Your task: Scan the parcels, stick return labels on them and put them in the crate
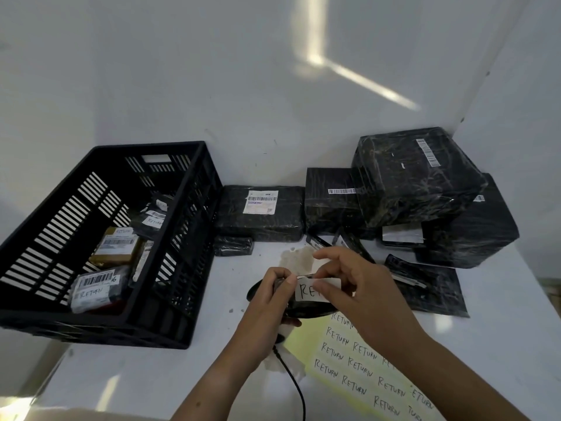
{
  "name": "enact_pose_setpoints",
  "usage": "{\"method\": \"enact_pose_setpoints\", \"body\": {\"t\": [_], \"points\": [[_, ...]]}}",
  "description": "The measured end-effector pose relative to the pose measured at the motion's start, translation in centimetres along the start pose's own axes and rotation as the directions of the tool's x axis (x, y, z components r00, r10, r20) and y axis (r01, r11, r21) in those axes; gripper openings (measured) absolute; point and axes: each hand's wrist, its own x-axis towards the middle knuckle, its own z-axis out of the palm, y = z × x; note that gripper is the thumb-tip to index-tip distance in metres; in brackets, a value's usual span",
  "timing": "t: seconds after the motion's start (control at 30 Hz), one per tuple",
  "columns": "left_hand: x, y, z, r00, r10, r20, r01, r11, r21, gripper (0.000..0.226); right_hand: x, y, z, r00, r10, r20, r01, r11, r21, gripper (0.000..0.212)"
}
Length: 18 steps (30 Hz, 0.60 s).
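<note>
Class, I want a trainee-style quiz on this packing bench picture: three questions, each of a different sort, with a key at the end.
1. True or false: the black crate already holds parcels marked RETURN.
2. The left hand grips a small black parcel. What does the right hand pinch against it? A. a white label B. a pen C. a roll of tape
3. Which word is handwritten again and again on the sheet lying under the right forearm?

Key: 1 true; 2 A; 3 RETURN
</note>
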Motion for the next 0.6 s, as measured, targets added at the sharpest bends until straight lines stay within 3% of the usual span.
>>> {"method": "enact_pose_setpoints", "body": {"t": [0.27, 0.4, 0.53, 0.6], "points": [[-0.2, 0.2, 0.2, 1.0, 0.016, -0.017, -0.016, 1.0, -0.018, 0.032, 0.3, -0.1, 0.4, 0.995, -0.098, 0.004, 0.098, 0.985, -0.142, 0.033], [-0.3, 0.4, 0.5, 0.996, 0.043, -0.075, -0.039, 0.998, 0.05, 0.043, 0.2, 0.3, 0.9, 0.982, -0.189, -0.01, 0.178, 0.942, -0.283, 0.035], [-0.5, 0.4, 0.7, 0.989, 0.07, -0.131, -0.067, 0.997, 0.027, 0.041, 0.0, 0.8, 0.8, 0.952, -0.265, -0.153, 0.157, 0.853, -0.498, 0.046], [-0.6, 0.4, 0.4, 0.983, 0.077, -0.167, -0.078, 0.997, 0.005, 0.04, -0.4, 1.0, 0.5, 0.952, -0.18, -0.249, 0.066, 0.911, -0.407, 0.047]]}}
